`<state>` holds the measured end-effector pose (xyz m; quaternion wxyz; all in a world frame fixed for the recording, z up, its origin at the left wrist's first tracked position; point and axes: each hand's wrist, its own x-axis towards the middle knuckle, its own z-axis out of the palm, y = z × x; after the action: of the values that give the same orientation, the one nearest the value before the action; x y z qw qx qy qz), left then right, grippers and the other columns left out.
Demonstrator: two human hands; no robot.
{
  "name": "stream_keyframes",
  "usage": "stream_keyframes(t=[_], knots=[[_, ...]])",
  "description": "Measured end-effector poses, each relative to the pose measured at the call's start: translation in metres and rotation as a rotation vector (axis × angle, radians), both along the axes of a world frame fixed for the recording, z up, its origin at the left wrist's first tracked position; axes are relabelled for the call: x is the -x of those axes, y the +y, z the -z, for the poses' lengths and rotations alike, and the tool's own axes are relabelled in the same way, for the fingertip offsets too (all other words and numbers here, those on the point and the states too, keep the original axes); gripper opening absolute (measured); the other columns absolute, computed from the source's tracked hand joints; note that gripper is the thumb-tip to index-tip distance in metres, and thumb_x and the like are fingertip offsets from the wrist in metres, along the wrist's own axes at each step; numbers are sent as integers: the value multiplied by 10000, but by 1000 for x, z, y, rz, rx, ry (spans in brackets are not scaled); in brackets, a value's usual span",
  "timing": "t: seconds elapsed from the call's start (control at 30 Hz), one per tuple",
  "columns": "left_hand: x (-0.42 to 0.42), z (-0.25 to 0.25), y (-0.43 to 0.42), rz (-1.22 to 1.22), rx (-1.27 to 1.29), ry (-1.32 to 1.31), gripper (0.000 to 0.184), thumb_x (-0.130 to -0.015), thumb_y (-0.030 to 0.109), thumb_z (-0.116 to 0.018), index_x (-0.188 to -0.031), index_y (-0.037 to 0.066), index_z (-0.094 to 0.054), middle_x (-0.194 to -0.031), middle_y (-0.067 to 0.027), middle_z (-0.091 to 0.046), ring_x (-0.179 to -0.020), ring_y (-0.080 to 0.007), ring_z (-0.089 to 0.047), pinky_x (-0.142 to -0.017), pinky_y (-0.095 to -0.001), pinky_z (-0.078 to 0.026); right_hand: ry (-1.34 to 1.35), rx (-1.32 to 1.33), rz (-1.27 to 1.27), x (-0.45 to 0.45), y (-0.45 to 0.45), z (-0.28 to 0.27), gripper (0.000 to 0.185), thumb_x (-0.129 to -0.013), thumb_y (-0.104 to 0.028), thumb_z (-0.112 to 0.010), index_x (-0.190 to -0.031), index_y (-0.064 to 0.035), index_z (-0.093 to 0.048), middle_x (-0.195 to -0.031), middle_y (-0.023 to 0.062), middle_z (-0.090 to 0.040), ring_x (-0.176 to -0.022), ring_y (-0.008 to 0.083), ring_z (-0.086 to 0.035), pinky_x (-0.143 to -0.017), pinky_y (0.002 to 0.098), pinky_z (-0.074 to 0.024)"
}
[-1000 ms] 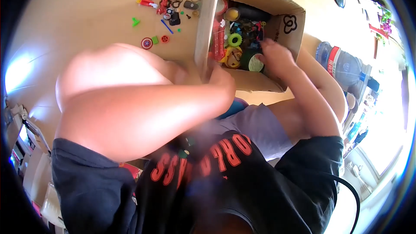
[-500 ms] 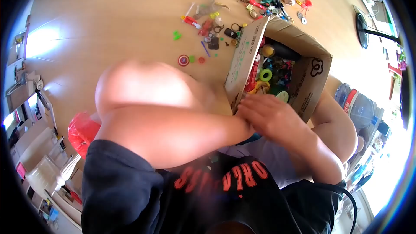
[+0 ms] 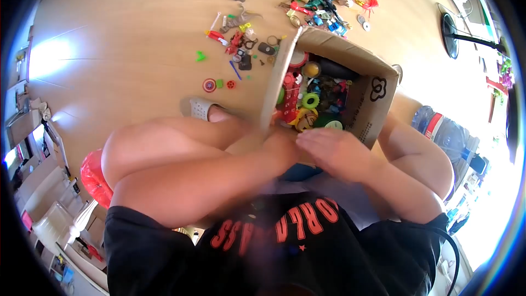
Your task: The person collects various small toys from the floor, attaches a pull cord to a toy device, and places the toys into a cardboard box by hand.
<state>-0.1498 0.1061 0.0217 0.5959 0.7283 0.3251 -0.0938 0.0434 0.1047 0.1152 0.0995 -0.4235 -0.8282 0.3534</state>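
Note:
A cardboard box (image 3: pixel 366 115) stands open between my legs, tilted toward me. Inside lie a lime-green ring (image 3: pixel 310 100), a round gold-coloured piece (image 3: pixel 312 69), a red piece with pale marks (image 3: pixel 292 89), a dark cylinder (image 3: pixel 341 70) and many small toys. My left hand (image 3: pixel 280 149) is at the box's near left corner, blurred, its fingers hidden. Close beside it, my right hand (image 3: pixel 335 152) lies palm down over the near edge, fingers stretched out to the left and no object visible in them. Whether the two hands touch, I cannot tell.
Beyond the box lies a pile of small toys (image 3: pixel 323 8) on the wooden floor. Left of it are scattered pieces, among them a round shield disc (image 3: pixel 209 85) and a green piece (image 3: pixel 201 56). A water bottle (image 3: pixel 438 129) stands right, a red plastic bag (image 3: pixel 97 178) left.
My left forearm and knee have come lower, baring a light clog on my foot. My left hand has moved left, away from under my right hand. The view has shifted slightly.

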Motion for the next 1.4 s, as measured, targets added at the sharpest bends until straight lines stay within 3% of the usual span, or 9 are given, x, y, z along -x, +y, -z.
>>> stream_keyframes(t=[0.1, 0.3, 0.53, 0.6, 0.73, 0.93, 1.03, 1.27, 1.4], knots=[[-15, -12, 5, 601, -380, 231, 173, -815, 155, -629, -958, 116, -719, -985, -74, -708, -939, -211, -673, -757, -357, -510, -345, -266, 113, -45, 9, 17, 205, -728, -124, -591, -914, -47, -633, -974, 113, -623, -1041, 312, -590, -945, 403, -474], [-57, -27, -13, 949, -483, 404, 180, -828, 188, -630, -974, 131, -719, -988, -69, -711, -944, -249, -681, -769, -398, -521, -358, -227, 707, -164, 71, -3, 365, -856, -122, -590, -1205, -21, -556, -1215, 186, -572, -1196, 361, -502, -1028, 439, -401], [-106, -10, -54, 806, -342, 435, 241, -728, 132, -721, -968, 115, -739, -1020, -64, -715, -947, -245, -685, -698, -387, -555, -704, 271, 355, -181, 65, -20, 643, -864, -233, -604, -1410, -17, -342, -1370, 215, -437, -1194, 377, -506, -997, 440, -448], [-121, -19, -60, 795, -343, 455, 324, -674, 169, -788, -993, 135, -751, -1038, -44, -717, -987, -231, -679, -722, -371, -557, -713, 219, 350, -179, 65, -12, 649, -873, -230, -595, -1422, -22, -319, -1379, 215, -430, -1169, 378, -528, -968, 445, -469], [-138, -20, -76, 802, -330, 383, 202, -752, 91, -666, -944, 88, -728, -976, -105, -710, -915, -278, -688, -706, -411, -557, -666, -82, 301, -202, 47, 16, 665, -884, -214, -574, -1453, -38, -277, -1447, 226, -359, -1166, 363, -545, -934, 456, -491], [-172, -31, -91, 765, -318, 387, 224, -708, 111, -686, -922, 60, -726, -946, -138, -704, -884, -306, -689, -694, -431, -549, -834, 331, 487, -201, 22, 12, 744, -852, -174, -573, -1438, 101, -206, -1198, 261, -601, -1014, 331, -647, -879, 464, -508], [-187, -23, -106, 713, -290, 393, 264, -680, 137, -714, -933, 62, -730, -961, -132, -706, -897, -304, -687, -698, -421, -551, -872, 277, 390, -200, 3, 30, 731, -833, -129, -580, -1394, 164, -216, -1007, 245, -673, -936, 349, -668, -845, 454, -517], [-246, -31, -143, 372, -249, 332, 279, -742, 184, -614, -962, 55, -726, -949, -143, -713, -917, -298, -691, -745, -414, -551, -540, 48, 312, -190, 2, 41, 384, -786, -39, -581, -1142, 46, -468, -1017, 247, -617, -970, 396, -620, -819, 466, -513], [-283, -24, -167, -78, -94, 298, 292, -752, 234, -629, -909, -6, -683, -928, -206, -688, -898, -363, -675, -771, -471, -537, -358, 11, 254, -161, -2, 36, 342, -766, -109, -604, -1065, 47, -546, -1064, 239, -595, -978, 402, -604, -848, 487, -496]])
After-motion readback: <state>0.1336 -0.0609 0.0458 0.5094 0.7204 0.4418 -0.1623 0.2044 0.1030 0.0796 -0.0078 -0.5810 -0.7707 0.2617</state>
